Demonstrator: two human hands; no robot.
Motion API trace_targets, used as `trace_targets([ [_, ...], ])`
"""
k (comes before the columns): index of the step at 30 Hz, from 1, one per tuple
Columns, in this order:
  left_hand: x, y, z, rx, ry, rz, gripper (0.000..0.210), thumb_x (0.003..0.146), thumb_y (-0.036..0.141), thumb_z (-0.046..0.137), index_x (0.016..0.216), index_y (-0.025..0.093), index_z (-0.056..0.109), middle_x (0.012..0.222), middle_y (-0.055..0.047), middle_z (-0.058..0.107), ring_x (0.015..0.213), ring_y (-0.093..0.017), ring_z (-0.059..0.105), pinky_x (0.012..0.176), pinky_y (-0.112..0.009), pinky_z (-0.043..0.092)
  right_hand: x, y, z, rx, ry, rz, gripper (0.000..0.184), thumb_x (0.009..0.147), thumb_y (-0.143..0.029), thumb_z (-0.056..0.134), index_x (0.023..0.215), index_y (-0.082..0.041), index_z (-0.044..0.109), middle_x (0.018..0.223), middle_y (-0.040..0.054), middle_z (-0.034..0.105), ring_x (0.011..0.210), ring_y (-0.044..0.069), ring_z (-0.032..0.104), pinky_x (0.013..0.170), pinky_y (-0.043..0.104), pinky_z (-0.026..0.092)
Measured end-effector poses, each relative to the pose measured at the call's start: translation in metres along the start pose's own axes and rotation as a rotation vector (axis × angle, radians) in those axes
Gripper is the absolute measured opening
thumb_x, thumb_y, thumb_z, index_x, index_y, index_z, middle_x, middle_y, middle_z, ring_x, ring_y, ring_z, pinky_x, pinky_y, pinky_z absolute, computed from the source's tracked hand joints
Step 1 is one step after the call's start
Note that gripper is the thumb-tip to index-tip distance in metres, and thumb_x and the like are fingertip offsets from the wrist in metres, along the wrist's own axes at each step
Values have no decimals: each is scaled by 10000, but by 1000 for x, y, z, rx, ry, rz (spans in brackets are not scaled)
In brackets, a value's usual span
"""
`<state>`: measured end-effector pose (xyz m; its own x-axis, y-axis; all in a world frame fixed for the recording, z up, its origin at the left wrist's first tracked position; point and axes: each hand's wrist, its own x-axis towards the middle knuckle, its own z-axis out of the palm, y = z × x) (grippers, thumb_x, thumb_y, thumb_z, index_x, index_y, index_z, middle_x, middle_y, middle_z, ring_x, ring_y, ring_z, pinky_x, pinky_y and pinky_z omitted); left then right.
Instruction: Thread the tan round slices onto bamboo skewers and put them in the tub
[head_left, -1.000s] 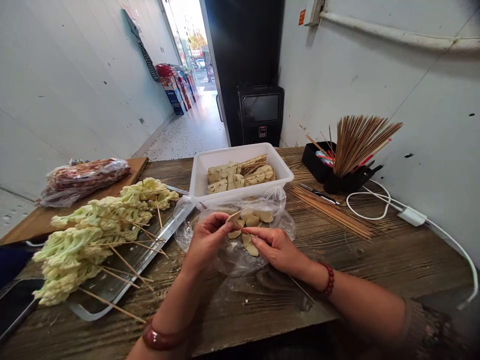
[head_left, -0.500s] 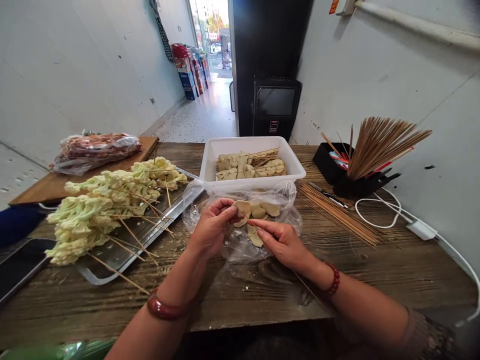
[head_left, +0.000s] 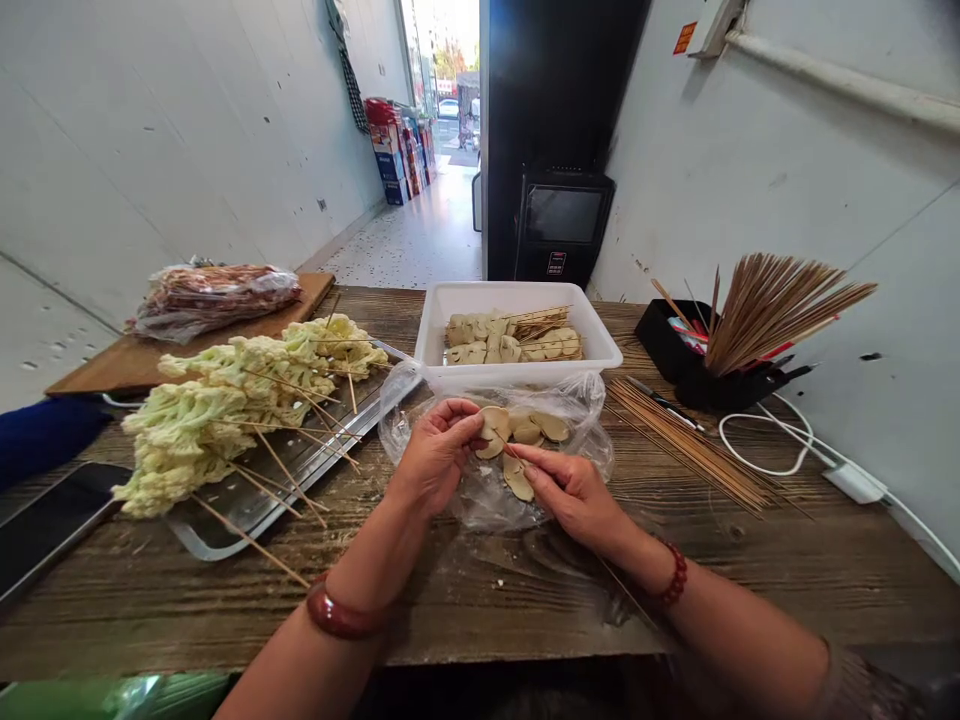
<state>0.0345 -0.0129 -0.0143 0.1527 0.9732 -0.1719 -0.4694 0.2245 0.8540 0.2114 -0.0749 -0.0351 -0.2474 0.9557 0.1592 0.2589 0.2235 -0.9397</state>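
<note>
Skewer, on the near side of the white tub, slants lengthwise, tip toward the tub's left end, tail passing beneath the right wrist. The right hand pinches it; the left hand grips a pale slice at the tip. Nearer than the tub, table wood shows between plastic bag and front edge.

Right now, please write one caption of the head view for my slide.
Left fingers hold a slice, right fingers a skewer, above the bag.
</note>
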Motion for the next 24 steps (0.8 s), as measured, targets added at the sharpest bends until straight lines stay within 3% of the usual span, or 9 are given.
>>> trace_targets([
  [13,-2,1,3,-49,12,-18,340,504,236,898,711,135,648,667,2,676,564,-98,593,589,-236,524,0,-2,1,25,-5,4,442,935,-279,464,1281,-59,631,556,-55,344,480,79,286,454,218,244],
  [24,-2,0,1,-35,32,27,326,523,245,891,715,141,649,668,15,651,575,-97,589,582,-229,513,-2,4,1,31,-6,18,444,936,-297,472,1288,-78,633,577,-39,409,504,88,302,476,225,261],
])
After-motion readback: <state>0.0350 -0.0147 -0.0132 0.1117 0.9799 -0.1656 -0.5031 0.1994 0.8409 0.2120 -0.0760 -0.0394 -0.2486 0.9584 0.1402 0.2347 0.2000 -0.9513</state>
